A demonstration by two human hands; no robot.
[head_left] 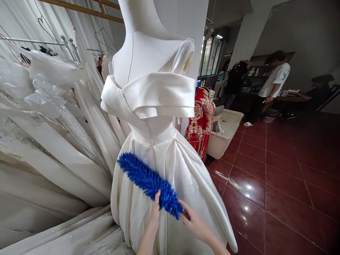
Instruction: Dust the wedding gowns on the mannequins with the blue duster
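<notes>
Duster: blue duster (150,184) lies across the white gown's (170,166) skirt.
Right hand: right hand (192,221) closes on its handle, I think; fingers partly hidden.
Left hand: left hand (155,210) is open, fingertips touching bristles.
Risk: hard strokes could snag the satin, or rock the mannequin (148,46).

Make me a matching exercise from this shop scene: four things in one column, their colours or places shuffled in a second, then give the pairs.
Things:
1. duster
2. gown on the mannequin
3. embroidered dress
4. floor tiles

Descriptions:
A. glossy dark red, underfoot
B. fluffy blue, lying against the skirt
C. ivory satin, off the shoulder
D. red with gold pattern, behind the mannequin

Pairs: 1-B, 2-C, 3-D, 4-A
</notes>
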